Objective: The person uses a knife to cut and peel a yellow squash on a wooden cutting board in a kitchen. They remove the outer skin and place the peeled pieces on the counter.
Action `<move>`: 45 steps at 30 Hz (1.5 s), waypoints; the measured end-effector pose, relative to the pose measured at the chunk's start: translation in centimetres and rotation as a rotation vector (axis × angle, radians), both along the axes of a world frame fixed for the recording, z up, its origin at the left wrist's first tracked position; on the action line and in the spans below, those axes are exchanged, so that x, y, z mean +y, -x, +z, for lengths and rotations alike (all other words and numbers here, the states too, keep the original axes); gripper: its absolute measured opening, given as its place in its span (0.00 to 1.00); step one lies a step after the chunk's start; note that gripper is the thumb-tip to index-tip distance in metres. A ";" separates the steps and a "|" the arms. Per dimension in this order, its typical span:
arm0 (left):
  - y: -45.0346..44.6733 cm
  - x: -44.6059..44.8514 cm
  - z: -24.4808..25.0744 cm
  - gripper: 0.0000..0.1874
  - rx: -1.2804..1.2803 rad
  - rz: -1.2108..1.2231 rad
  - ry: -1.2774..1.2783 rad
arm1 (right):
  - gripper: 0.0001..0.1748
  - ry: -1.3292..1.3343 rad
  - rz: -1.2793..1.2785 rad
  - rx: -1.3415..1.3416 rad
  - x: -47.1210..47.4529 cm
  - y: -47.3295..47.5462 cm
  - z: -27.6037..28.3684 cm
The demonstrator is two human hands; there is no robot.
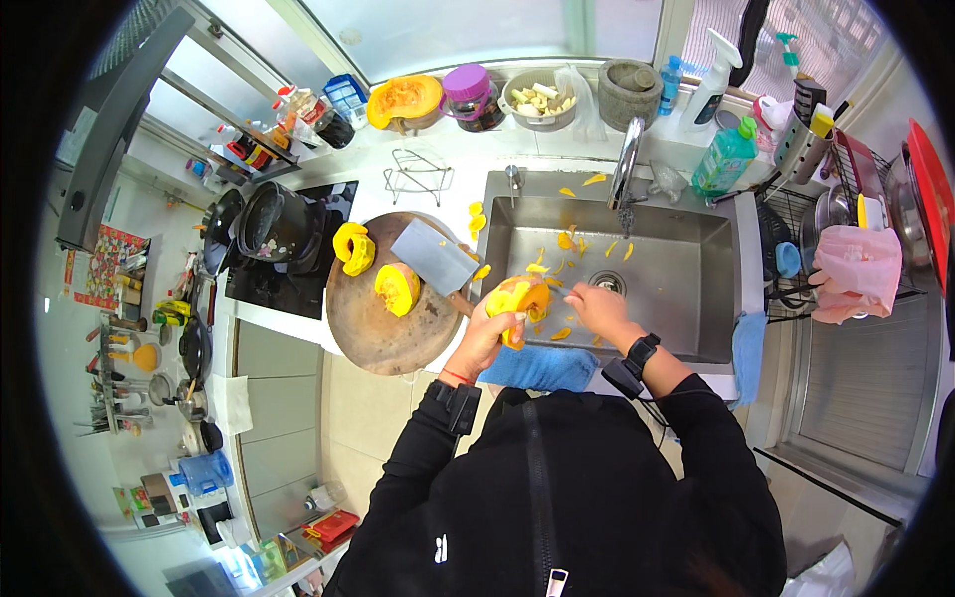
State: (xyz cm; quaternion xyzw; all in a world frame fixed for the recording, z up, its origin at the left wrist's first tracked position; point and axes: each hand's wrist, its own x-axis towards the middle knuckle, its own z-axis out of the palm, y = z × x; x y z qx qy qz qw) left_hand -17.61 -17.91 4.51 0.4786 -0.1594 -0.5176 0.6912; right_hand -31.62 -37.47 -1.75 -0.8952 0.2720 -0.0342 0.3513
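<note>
Over the near left part of the steel sink (671, 291), my left hand (480, 342) grips a curved piece of pumpkin (515, 297). My right hand (601, 307) is closed on a slim peeling tool (559, 290), mostly hidden by the fingers, its tip at the pumpkin's right side. Strips of pumpkin peel (567, 241) lie scattered in the basin and on its rim. To the left, a round wooden chopping board (380, 343) carries a cleaver (434, 256), a ring-shaped pumpkin piece (354, 249) and a pumpkin chunk with skin (398, 289).
The faucet (627, 160) reaches over the basin from behind. A blue towel (545, 367) hangs at the sink's front edge. A wire rack (418, 177) stands behind the board, and a black pot (272, 224) on the stove. Half a pumpkin (405, 102) sits on the ledge.
</note>
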 end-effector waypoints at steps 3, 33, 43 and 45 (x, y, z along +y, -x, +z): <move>-0.3 -0.3 0.7 0.27 -0.132 0.048 -0.090 | 0.14 -0.103 -0.048 -0.105 -0.3 0.4 0.1; 0.2 -0.7 -0.2 0.32 -0.132 0.138 -0.132 | 0.18 -0.079 0.061 -0.119 1.2 -0.2 0.5; -0.6 -0.7 -1.7 0.37 -0.211 0.148 -0.173 | 0.14 -0.308 0.007 -0.405 2.6 -0.2 3.0; -0.5 -0.6 -2.1 0.37 -0.149 0.142 -0.140 | 0.13 -0.279 0.068 -0.463 3.3 -0.6 3.1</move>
